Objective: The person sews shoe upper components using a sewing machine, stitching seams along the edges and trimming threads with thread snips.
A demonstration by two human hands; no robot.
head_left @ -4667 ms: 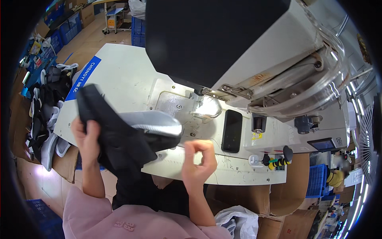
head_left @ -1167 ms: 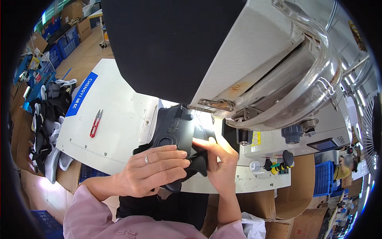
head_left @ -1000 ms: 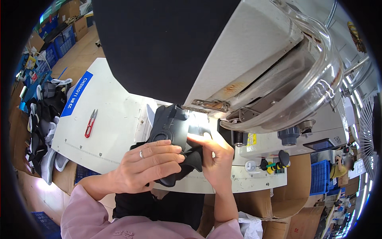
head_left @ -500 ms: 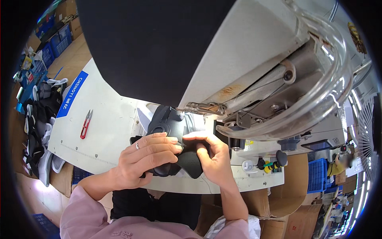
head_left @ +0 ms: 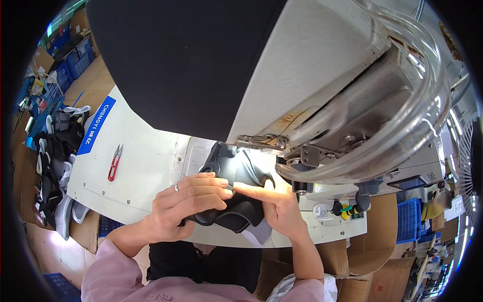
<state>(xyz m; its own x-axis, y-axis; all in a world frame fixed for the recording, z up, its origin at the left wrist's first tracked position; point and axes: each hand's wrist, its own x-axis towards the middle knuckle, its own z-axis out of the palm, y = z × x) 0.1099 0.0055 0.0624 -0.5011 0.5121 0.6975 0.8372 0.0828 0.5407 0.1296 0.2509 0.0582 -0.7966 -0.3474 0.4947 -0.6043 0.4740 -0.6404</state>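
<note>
Black workpiece [head_left: 241,211] lies under left hand [head_left: 183,201] and right hand [head_left: 279,207], grips unclear, on white table [head_left: 143,161] near cartons [head_left: 375,226].

Workshop with sewing machine [head_left: 302,65], blue crates [head_left: 408,221]

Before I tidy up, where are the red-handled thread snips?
In the head view, the red-handled thread snips lie on the left of the white sewing-machine table, near the blue strip and left of the left hand.

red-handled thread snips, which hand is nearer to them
Left. The left hand, on the black fabric piece, is right of the red-handled thread snips and closer to the person's body; the right hand is farther right, at the piece's other side.
</note>
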